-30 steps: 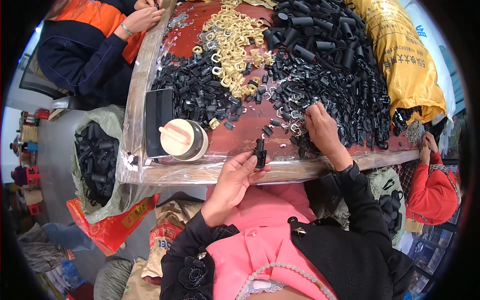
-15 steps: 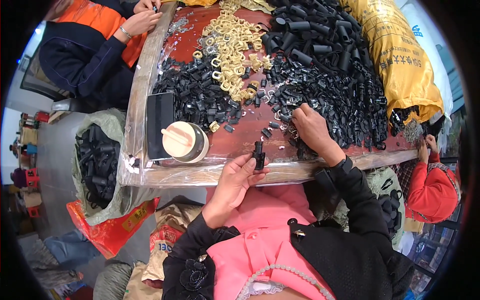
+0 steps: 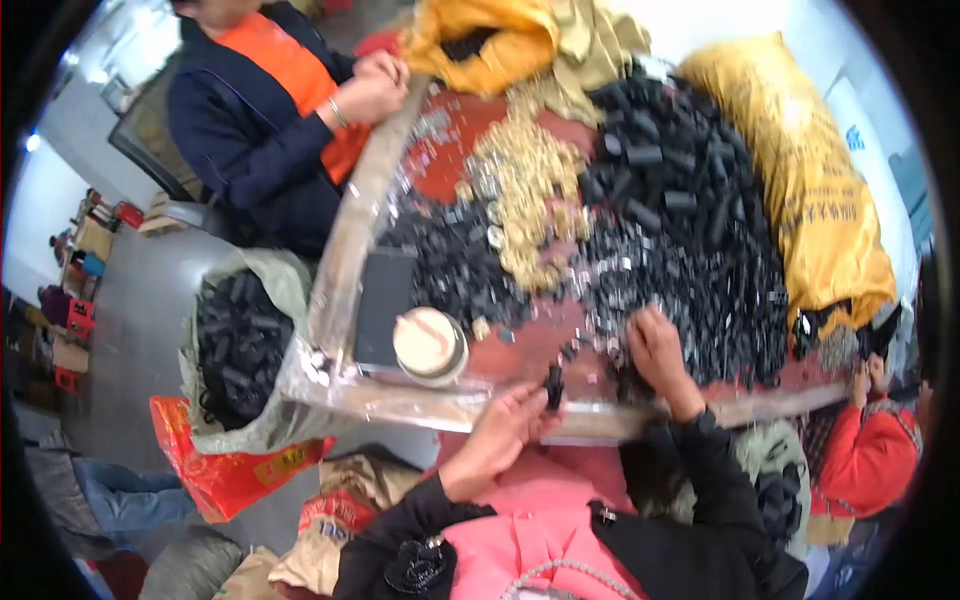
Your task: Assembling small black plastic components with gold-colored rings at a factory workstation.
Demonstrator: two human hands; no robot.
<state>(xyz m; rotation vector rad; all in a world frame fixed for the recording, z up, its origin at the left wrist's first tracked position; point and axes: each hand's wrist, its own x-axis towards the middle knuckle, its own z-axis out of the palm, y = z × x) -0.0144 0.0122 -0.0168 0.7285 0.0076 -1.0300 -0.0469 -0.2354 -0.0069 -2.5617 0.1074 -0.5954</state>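
Note:
Between the thumb and fingers of my left hand (image 3: pixel 508 430) stands a small black plastic part (image 3: pixel 554 386), upright, just over the table's near edge. My right hand (image 3: pixel 661 360) is at the near side of a heap of small black plastic parts (image 3: pixel 700 310), its fingers curled together and pointing down. Motion blur and the fingers themselves hide whatever they may hold. Tan plastic buckle-like rings (image 3: pixel 525 180) form a heap in the middle of the red table (image 3: pixel 530 345). A second pile of small black pieces (image 3: pixel 455 245) lies left of them.
A lidded cream cup (image 3: pixel 428 345) stands beside a flat black box (image 3: pixel 385 305). Black cylinders (image 3: pixel 670 160) are heaped at the back, near a yellow sack (image 3: pixel 800 150). An open sack of black parts (image 3: pixel 240 350) stands left. Co-workers sit at the left (image 3: pixel 270 110) and right (image 3: pixel 868 455).
The whole view has shifted, so the table appears lower and further right. My left hand still holds the black part; my right hand stays by the heap, its fingers drawn closer together.

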